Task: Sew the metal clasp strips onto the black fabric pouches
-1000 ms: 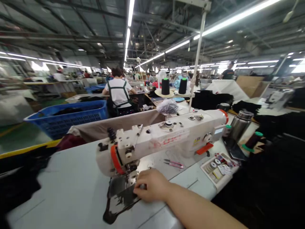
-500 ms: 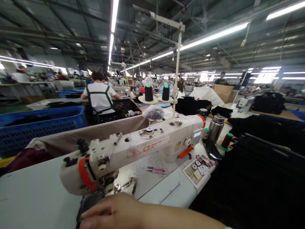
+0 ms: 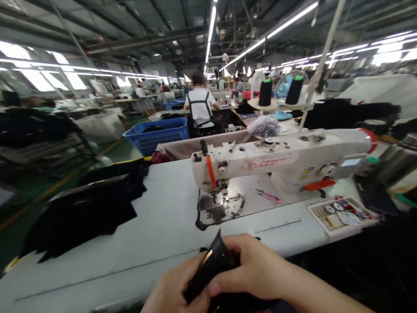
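Observation:
At the table's front edge, my left hand and my right hand are close together. Both are closed on a folded piece of black fabric, its pointed corner sticking up between them. Its lower part drops out of sight below the picture. Just beyond my hands stands a white sewing machine with orange trim. Its needle area shows no fabric that I can make out. Pink-handled thread snips lie on the machine bed.
On the table's left lies a pile of black cut fabric. A tray of bobbins sits to the right, near more dark fabric. Black thread cones stand behind the machine. A blue basket and a seated co-worker are farther off.
My view has swung left, bringing the fabric pile into sight. The hand that was beside the needle area has come back toward me, and both hands now hold the black fabric.

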Demonstrator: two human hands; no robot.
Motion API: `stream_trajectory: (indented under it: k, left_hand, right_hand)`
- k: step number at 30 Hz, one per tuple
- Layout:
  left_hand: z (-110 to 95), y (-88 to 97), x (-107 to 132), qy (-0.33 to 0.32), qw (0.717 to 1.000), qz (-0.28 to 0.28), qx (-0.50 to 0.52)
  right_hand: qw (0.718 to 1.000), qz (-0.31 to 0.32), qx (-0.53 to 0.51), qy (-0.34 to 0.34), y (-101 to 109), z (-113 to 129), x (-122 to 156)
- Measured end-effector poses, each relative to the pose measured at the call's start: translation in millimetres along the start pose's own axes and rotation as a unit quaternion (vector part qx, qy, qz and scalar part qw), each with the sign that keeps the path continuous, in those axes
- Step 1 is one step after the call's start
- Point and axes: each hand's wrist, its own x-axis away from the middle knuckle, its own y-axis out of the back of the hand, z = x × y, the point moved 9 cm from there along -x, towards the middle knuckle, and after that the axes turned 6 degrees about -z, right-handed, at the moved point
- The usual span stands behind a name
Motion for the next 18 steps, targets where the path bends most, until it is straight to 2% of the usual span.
stream_trajectory:
  k: [1, 3, 5, 7, 10, 14, 18]
  left_hand:
    - [-7, 3.9, 0, 0.045, 0.998, -0.006, 0.047]
    - [-13, 7.5, 1, 0.133, 0.978, -0.021, 0.159]
    - [-15, 2.0, 1, 0.18, 0.938, -0.024, 0.294]
    - [-17, -3.0, -2, 0.173, 0.897, -0.042, 0.405]
    - [-10, -5.3, -7, 0.156, 0.854, -0.107, 0.485]
    - [5, -12.3, -7, 0.208, 0.798, -0.171, 0.539]
    - [8, -21.0, -5, 0.245, 0.755, -0.162, 0.587]
  right_hand:
    - [0.997, -0.014, 0.053, 0.047, 6, 19, 7]
    - [0.966, -0.096, 0.18, 0.156, 25, 57, 19]
    - [0.946, -0.121, 0.248, 0.169, 35, 69, 23]
    - [0.953, -0.089, 0.265, 0.118, 36, 58, 19]
    - [0.957, -0.06, 0.278, 0.062, 32, 39, 14]
    - [0.947, -0.087, 0.298, 0.078, 33, 34, 14]
    - [0.946, -0.105, 0.299, 0.064, 37, 31, 16]
